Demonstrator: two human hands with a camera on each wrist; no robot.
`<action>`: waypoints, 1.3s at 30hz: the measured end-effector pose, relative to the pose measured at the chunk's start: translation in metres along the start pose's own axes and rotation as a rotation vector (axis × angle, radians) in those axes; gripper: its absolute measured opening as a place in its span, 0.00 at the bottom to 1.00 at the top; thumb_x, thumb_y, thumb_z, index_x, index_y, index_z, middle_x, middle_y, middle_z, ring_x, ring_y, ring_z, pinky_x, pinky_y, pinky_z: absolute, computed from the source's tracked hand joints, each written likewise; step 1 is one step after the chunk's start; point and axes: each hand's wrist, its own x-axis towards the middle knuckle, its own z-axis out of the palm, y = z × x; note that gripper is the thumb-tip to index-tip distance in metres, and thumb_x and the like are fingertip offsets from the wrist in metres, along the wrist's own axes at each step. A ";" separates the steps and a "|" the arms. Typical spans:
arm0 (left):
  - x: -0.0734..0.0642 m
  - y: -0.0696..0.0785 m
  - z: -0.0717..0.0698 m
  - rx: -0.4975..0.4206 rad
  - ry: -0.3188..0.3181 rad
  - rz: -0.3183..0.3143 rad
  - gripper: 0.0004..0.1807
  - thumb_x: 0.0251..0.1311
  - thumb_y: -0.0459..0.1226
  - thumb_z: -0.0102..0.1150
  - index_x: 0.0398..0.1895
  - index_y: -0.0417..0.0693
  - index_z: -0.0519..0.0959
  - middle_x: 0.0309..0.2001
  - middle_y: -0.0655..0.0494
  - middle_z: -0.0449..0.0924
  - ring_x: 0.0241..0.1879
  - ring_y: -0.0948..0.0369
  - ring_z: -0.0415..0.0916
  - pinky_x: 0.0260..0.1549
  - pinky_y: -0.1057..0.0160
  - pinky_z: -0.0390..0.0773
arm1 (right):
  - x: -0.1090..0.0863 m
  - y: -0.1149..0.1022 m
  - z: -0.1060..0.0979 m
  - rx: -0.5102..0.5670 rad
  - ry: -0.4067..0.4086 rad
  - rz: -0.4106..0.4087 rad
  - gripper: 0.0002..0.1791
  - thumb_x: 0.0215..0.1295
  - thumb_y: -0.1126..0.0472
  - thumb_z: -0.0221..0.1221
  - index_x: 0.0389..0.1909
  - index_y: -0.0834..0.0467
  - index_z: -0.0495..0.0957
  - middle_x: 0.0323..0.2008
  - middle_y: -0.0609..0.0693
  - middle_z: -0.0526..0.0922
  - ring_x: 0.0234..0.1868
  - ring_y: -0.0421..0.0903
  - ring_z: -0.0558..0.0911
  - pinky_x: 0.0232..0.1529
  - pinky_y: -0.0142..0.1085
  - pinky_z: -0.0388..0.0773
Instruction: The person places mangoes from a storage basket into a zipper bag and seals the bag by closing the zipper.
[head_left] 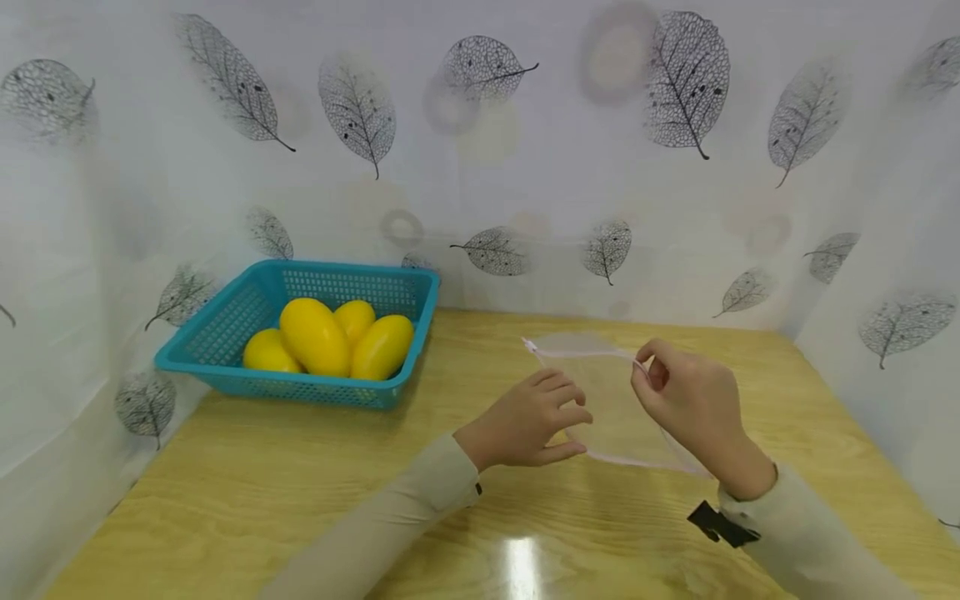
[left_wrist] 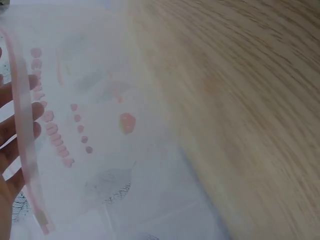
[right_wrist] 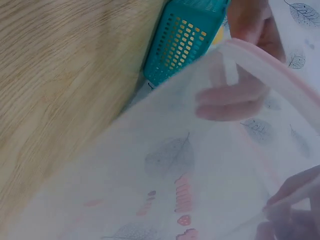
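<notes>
A clear plastic zip bag (head_left: 618, 404) with pinkish edges stands between my hands, over the table. My right hand (head_left: 693, 396) pinches one edge of it between thumb and fingers. My left hand (head_left: 528, 421) is at the opposite side, its fingers spread and the thumb held apart. The left wrist view shows the left fingertips (left_wrist: 37, 110) reaching past the pink zip strip (left_wrist: 22, 120), seen through the film. Pink lettering and a small strawberry print (left_wrist: 127, 123) mark the bag. In the right wrist view, left-hand fingers (right_wrist: 232, 102) show through the plastic at the strip.
A blue-green plastic basket (head_left: 277, 385) with several yellow mango-like fruits (head_left: 315, 337) stands at the back left of the wood-grain table (head_left: 300, 475). A pale curtain with leaf prints (head_left: 480, 192) hangs behind and along both sides. A black clip (head_left: 723, 525) is on the right sleeve.
</notes>
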 end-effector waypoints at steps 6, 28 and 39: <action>-0.006 -0.006 0.008 -0.043 -0.094 -0.043 0.12 0.62 0.51 0.53 0.38 0.58 0.82 0.42 0.61 0.78 0.48 0.62 0.72 0.59 0.64 0.67 | 0.001 0.001 0.000 -0.010 0.023 0.022 0.02 0.47 0.66 0.60 0.22 0.56 0.77 0.08 0.40 0.68 0.11 0.29 0.52 0.12 0.26 0.51; -0.004 -0.012 0.022 -0.099 0.011 0.041 0.08 0.53 0.41 0.59 0.37 0.56 0.81 0.38 0.61 0.80 0.44 0.63 0.75 0.59 0.61 0.68 | 0.016 -0.002 0.015 0.011 -0.238 0.027 0.07 0.50 0.65 0.55 0.17 0.55 0.69 0.07 0.43 0.61 0.09 0.36 0.53 0.11 0.28 0.49; 0.002 0.004 0.019 0.072 0.082 0.112 0.04 0.61 0.37 0.54 0.30 0.55 0.78 0.30 0.64 0.80 0.32 0.68 0.76 0.45 0.70 0.75 | 0.016 -0.001 0.022 0.014 -0.208 -0.028 0.07 0.49 0.64 0.55 0.17 0.55 0.68 0.07 0.43 0.63 0.09 0.36 0.54 0.11 0.28 0.49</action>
